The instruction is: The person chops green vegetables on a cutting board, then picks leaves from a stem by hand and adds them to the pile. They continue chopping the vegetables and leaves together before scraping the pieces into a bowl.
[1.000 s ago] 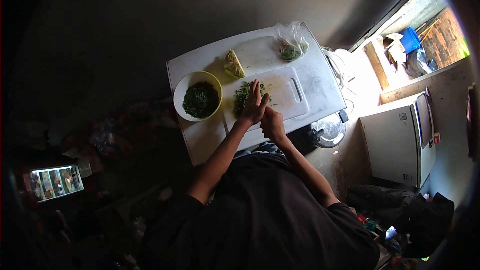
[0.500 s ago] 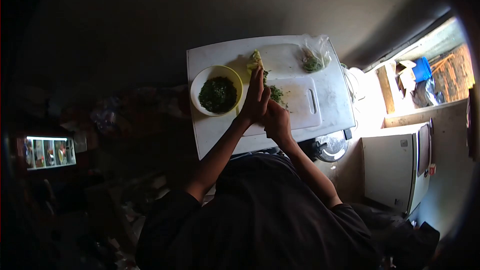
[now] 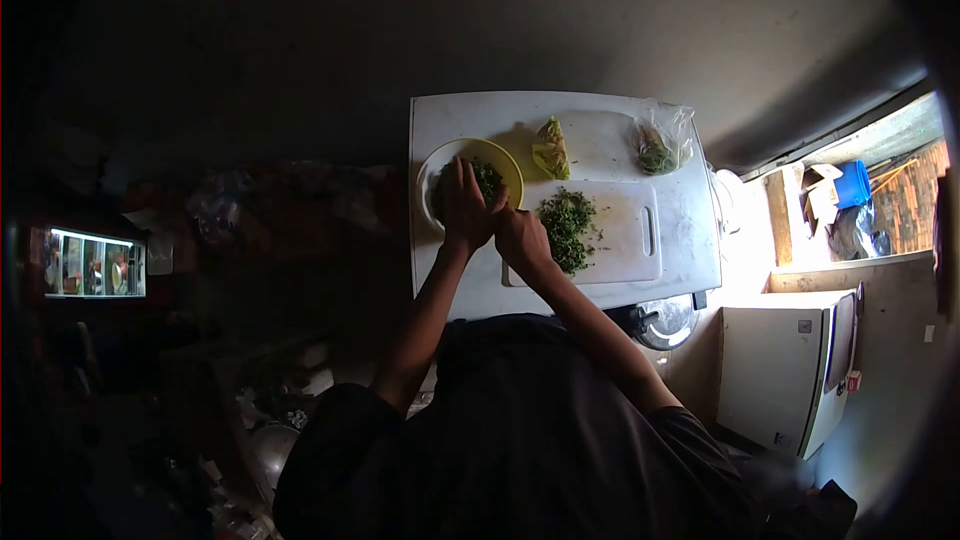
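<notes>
My left hand [image 3: 470,208] is over the bowl [image 3: 513,177], its fingers spread above the chopped greens [image 3: 487,178] inside. Beside it, at the bowl's right rim, my right hand [image 3: 523,240] is closed; what it holds, if anything, is hidden. The two hands are close together or touching. A pile of chopped greens [image 3: 568,230] lies on the white cutting board [image 3: 625,258], just right of my right hand. Behind the board stands a yellow-green vegetable piece [image 3: 551,150].
A clear plastic bag [image 3: 662,145] with greens sits at the table's [image 3: 600,122] back right. Below the table's front right edge is a round lidded pot [image 3: 668,322]. A white fridge [image 3: 770,370] stands farther right.
Both hands have moved left from the board to the bowl, uncovering the pile of greens. The left hand's fingers have spread. The camera view has shifted, so the table appears farther right.
</notes>
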Available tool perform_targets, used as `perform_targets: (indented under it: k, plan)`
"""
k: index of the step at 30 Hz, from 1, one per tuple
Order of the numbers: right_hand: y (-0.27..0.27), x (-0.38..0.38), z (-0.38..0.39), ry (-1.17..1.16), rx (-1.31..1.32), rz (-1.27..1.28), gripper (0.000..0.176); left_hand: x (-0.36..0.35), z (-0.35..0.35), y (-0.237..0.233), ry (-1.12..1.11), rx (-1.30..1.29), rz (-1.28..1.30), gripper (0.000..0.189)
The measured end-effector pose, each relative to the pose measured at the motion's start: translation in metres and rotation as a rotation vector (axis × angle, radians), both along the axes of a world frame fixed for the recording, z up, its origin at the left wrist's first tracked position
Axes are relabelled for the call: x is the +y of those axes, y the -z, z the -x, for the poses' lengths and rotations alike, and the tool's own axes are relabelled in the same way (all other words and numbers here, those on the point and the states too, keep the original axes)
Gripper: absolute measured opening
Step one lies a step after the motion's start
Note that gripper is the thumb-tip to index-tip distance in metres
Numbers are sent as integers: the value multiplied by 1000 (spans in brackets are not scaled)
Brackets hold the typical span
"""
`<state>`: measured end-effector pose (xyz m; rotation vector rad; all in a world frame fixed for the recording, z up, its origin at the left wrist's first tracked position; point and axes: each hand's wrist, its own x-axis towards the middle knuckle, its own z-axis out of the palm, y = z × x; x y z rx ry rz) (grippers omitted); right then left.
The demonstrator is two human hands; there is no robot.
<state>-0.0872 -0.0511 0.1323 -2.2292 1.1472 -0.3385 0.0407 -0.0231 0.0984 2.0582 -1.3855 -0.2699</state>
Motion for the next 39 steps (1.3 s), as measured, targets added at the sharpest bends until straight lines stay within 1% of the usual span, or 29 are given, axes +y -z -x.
perform_targets:
  k: [1,3,4,5,6,7,8,9,10,12,13,15,19,21,22,24,25,27,28,30,31,33,34,36,37,38,39]
  plan:
    - [-2,1,2,-16,35,-16,17,1,1,2,7,4,-6,87]
    - [-9,0,5,-3,29,-6,17,1,-2,2,-92,-15,1,83]
    - [-14,-1,6,2,19,10,16,3,-6,21,-86,-17,-4,83]
    - [-18,-3,8,29,-9,-30,18,5,-11,46,-60,-140,42,78]
    - [-13,-7,9,35,-11,-31,18,6,-15,61,-33,-262,91,73]
    - [-6,-13,11,10,-90,-1,21,8,-12,41,-28,-264,92,73]
    - [1,-18,13,-15,-168,29,24,14,-10,20,32,-105,88,66]
    - [-39,-22,14,33,-86,-456,27,19,-7,3,91,54,82,61]
    - [-39,-27,15,38,-88,-457,27,23,-7,2,95,52,82,61]
    - [-40,-35,17,44,-218,-661,28,30,-7,-2,295,24,204,66]
    - [-40,-40,16,46,-220,-660,28,33,-5,-5,298,23,204,66]
    - [-37,-50,14,18,-289,-685,26,38,-1,-10,415,33,240,75]
    - [-35,-58,15,5,-198,-608,25,36,-5,5,414,5,231,76]
    - [-36,-57,17,-22,-131,-563,25,32,-9,10,284,-59,102,75]
    - [-33,-56,18,-21,-132,-562,25,32,-12,12,285,-60,102,75]
    - [-27,-55,19,-45,-106,-473,25,30,-16,10,169,-77,110,73]
    - [-24,-53,20,-38,-110,-473,25,28,-16,6,176,-79,110,73]
    - [-23,-46,16,-22,-40,16,24,26,-15,0,290,-53,289,72]
    - [-27,-42,16,-14,-43,15,24,26,-14,-2,299,-54,288,72]
    - [-36,-38,16,6,39,-5,29,28,-13,-3,393,-109,169,70]
    - [-35,-37,16,15,37,-6,29,27,-15,1,402,-110,168,70]
    - [-38,-36,18,-39,88,34,29,27,-24,4,297,-184,174,62]
    - [-43,-35,20,-28,88,33,29,27,-28,2,308,-183,174,62]
    - [-52,-33,26,-93,90,104,28,26,-35,-4,216,-90,143,55]
    - [-49,-34,29,-84,89,103,28,24,-37,-7,193,-108,192,48]
    - [-45,-37,34,-95,36,88,29,23,-37,-9,200,-108,192,48]
    - [-44,-37,39,-107,-16,73,29,23,-36,-9,185,24,198,46]
